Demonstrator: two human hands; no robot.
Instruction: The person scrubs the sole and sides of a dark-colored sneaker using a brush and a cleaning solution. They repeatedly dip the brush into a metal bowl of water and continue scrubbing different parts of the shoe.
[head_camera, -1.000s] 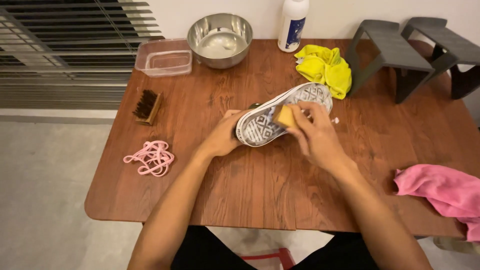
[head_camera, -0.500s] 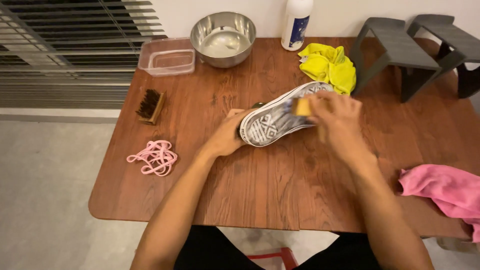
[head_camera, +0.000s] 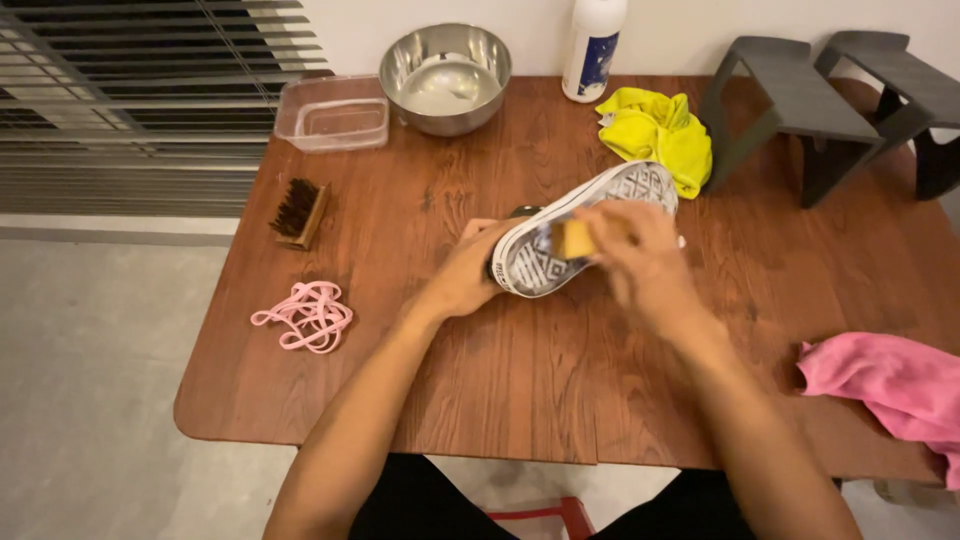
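A sneaker (head_camera: 640, 185) lies on its side on the wooden table (head_camera: 480, 400), its grey patterned sole with white rim facing up toward me. My left hand (head_camera: 465, 275) grips the heel end of the sneaker and steadies it. My right hand (head_camera: 640, 255) holds a small yellow sponge (head_camera: 574, 238) pressed against the sole near its middle. The shoe's upper is mostly hidden behind the sole and my hands.
A wooden brush (head_camera: 299, 212) and pink laces (head_camera: 305, 316) lie at the left. At the back stand a plastic tub (head_camera: 333, 112), a steel bowl (head_camera: 445, 78), a white bottle (head_camera: 592, 45) and a yellow cloth (head_camera: 660, 135). Grey shoe stands (head_camera: 790, 110) sit back right, a pink cloth (head_camera: 890, 385) front right.
My right hand has slid the sponge back along the sole from the toe end toward the middle. My left hand has kept its hold on the heel.
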